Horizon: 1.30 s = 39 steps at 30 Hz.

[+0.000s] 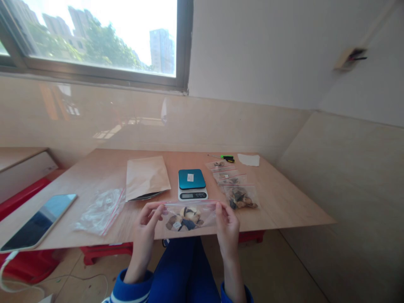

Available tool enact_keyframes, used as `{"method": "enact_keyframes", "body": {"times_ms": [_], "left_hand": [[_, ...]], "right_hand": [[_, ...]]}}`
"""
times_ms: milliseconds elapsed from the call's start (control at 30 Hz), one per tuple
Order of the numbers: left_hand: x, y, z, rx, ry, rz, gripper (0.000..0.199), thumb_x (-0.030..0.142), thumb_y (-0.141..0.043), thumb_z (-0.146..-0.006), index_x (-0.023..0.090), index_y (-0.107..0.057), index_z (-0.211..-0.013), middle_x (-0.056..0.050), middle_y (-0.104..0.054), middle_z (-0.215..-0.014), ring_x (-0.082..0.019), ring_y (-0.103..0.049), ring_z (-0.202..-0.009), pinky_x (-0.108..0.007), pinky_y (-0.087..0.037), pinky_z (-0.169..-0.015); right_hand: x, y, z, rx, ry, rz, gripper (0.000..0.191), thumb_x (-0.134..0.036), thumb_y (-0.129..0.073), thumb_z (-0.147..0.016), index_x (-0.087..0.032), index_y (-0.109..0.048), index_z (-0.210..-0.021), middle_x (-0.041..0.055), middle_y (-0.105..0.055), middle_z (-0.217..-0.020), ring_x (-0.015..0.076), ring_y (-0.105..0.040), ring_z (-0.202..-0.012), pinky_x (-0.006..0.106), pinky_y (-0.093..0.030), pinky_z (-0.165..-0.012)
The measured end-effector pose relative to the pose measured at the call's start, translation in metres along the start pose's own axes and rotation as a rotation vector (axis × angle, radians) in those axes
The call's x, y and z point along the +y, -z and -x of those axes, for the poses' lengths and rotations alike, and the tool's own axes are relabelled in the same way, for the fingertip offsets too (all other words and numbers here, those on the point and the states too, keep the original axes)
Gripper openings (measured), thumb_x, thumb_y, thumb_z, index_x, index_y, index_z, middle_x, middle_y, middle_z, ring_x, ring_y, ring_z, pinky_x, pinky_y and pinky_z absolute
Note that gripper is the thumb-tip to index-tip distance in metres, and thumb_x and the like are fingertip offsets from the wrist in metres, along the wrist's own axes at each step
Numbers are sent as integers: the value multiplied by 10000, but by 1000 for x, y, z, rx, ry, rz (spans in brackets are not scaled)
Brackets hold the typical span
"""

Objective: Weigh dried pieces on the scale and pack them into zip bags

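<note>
A clear zip bag (189, 219) with brown, cream and dark dried pieces and a small white packet hangs between my hands at the table's front edge. My left hand (147, 219) pinches its upper left corner, and my right hand (227, 223) grips the upper right corner. The bag's top strip is stretched straight between them. Just behind it stands a kitchen scale (192, 180) with a blue plate and a white label; its small display is too dim to read. To the right lies another filled zip bag (242, 197), close to my right hand.
More filled zip bags (229, 176) overlap behind that one. A kraft paper pouch (147, 176), a stack of clear bags (101, 210) and a phone (39, 221) on a cable lie left. A screwdriver (225, 157) and white paper (248, 160) lie at the back. Red stools (105, 251) stand below.
</note>
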<state>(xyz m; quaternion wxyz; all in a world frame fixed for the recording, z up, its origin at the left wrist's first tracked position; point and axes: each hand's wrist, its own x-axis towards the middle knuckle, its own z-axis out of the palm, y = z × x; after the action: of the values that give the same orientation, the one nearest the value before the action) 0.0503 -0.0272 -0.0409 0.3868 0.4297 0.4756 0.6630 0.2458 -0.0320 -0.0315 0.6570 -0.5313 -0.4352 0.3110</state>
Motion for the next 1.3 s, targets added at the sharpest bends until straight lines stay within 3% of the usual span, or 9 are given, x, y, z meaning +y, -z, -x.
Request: {"method": "enact_keyframes", "body": {"times_ms": [200,367,567,733,1300], "left_hand": [[-5,-6,1,32,-7,12,215,393,-681,-779,183,-664,-820,4,-628,-733,-130,-553,-708,-219,-421,-646],[-6,-12,6,-5,38,73,219,404,-643,-812,194,-652,-873,8,-621,-775,-122,-555,-751,-202,-440,-679],[1,-20,9,-32,88,150,238,414,-691,-771,202,-622,-856,26,-621,-728,-112,-582,-696,-192,-467,-629],[-1,-17,8,1,86,161,235,405,-699,-766,203,-611,-847,33,-610,-715,-101,-566,-686,-179,-468,-622],[-1,-14,5,66,60,175,258,414,-733,-725,195,-642,-826,28,-611,-713,-94,-546,-669,-171,-445,-597]], "right_hand": [[5,-5,-2,42,48,-13,331,-482,-572,-844,-168,-670,-810,67,-729,-812,210,-675,-786,306,-513,-750],[7,-10,-3,53,0,-66,358,-507,-543,-857,-170,-654,-812,57,-715,-781,201,-660,-745,295,-493,-709],[9,-14,-3,-46,-42,-122,340,-504,-575,-842,-173,-640,-883,59,-703,-873,191,-639,-797,296,-485,-750],[12,-16,-3,-114,-113,-191,297,-444,-685,-779,-175,-649,-898,39,-702,-841,179,-639,-802,289,-484,-763],[9,-11,-3,-46,-136,-285,241,-391,-756,-711,-179,-673,-792,3,-675,-749,146,-611,-743,258,-479,-718]]}}
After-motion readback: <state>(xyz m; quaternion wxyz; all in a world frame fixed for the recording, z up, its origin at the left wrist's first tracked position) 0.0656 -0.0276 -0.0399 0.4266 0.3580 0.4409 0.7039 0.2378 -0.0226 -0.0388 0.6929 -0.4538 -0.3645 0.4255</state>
